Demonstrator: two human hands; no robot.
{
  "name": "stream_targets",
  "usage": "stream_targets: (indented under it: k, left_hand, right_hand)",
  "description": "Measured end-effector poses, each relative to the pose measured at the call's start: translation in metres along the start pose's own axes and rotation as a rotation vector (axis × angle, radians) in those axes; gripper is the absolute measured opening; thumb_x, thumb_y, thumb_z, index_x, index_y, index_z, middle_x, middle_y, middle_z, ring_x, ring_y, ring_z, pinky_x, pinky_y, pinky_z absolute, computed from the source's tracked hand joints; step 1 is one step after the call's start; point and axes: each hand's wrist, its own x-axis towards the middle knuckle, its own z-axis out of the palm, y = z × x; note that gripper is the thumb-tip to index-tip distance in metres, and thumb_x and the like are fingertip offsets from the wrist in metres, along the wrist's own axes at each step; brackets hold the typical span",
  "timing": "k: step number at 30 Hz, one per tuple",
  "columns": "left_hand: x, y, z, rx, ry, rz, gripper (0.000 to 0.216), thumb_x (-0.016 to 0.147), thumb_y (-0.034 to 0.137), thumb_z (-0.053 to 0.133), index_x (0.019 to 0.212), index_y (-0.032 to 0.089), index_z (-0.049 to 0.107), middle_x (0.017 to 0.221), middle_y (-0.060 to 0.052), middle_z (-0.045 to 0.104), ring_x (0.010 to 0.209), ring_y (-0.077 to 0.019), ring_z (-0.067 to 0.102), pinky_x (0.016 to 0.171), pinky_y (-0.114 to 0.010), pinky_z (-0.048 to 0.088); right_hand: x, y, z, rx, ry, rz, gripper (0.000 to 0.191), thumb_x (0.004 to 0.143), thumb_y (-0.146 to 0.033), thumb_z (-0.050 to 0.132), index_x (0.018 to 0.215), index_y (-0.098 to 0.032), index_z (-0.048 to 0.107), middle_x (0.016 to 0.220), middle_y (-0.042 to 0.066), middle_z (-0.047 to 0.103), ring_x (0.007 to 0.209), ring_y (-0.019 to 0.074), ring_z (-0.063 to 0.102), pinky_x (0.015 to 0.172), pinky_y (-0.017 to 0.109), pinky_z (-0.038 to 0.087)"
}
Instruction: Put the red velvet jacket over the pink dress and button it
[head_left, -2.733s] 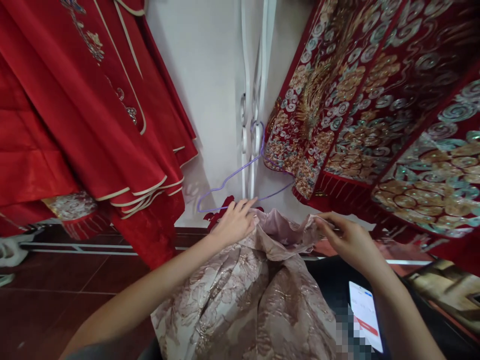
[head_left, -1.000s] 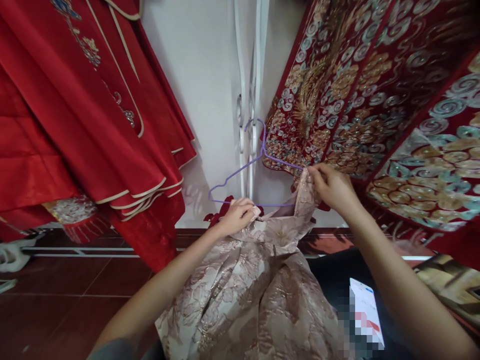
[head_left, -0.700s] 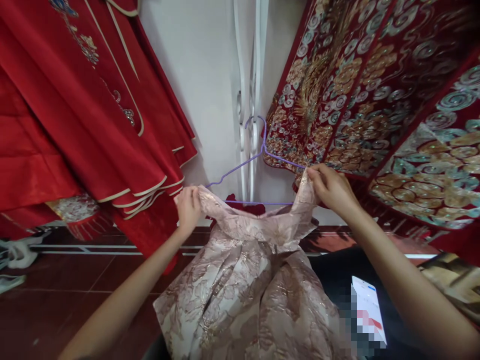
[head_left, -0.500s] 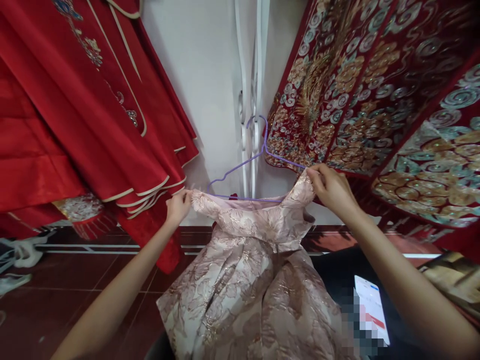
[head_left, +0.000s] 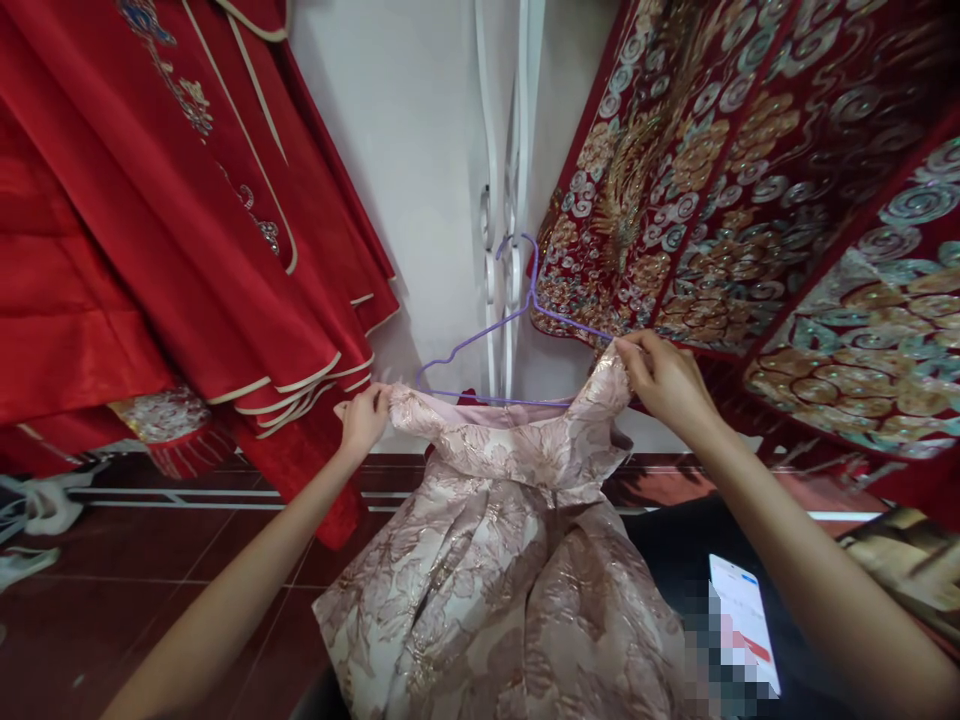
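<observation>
A pale pink dress (head_left: 495, 520) with a shiny floral pattern is stretched out between my two hands, its skirt falling toward me. My left hand (head_left: 365, 418) pinches the dress's left shoulder strap, fingers closed. At the right strap, my right hand (head_left: 666, 380) grips the fabric between thumb and fingers, close to the end of a purple hanger (head_left: 533, 290). The hanger sits within the neckline, with its hook up and its lower bar across the opening. Its right end is hidden by the strap and my right hand.
Red garments (head_left: 225, 230) with cream edging hang on the left. Embroidered dark red garments (head_left: 675, 200) hang on the right. Behind the hanger is a white door (head_left: 405, 150) with curved trim. A lit phone (head_left: 742, 610) lies at lower right. White shoes (head_left: 52, 505) are at far left.
My left hand and the left strap have shifted very slightly right and down. The grip of both hands on the dress is the same.
</observation>
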Motion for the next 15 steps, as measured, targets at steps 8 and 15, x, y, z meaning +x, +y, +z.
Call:
stream_targets:
  k: [8,15]
  left_hand:
    - [0.0,-0.001,-0.001,-0.043,0.13,0.095,0.033,0.093,0.039,0.039,0.097,0.021,0.066,0.089,-0.007,0.072,0.087,-0.0243,0.064,0.087,-0.036,0.034]
    - [0.004,0.012,-0.016,-0.229,0.211,0.235,0.033,0.093,0.041,0.04,0.098,0.021,0.066,0.094,-0.004,0.072,0.083,-0.0202,0.063,0.088,-0.033,0.036]
  right_hand:
    - [0.001,0.012,0.008,0.062,0.011,-0.014,0.027,0.091,-0.043,0.042,0.092,-0.021,0.059,0.074,0.006,0.068,0.064,0.0223,0.061,0.062,0.03,0.038]
    - [0.002,0.015,0.009,0.098,-0.008,-0.023,0.028,0.092,-0.044,0.042,0.092,-0.022,0.06,0.075,0.005,0.067,0.065,0.0224,0.061,0.062,0.03,0.039]
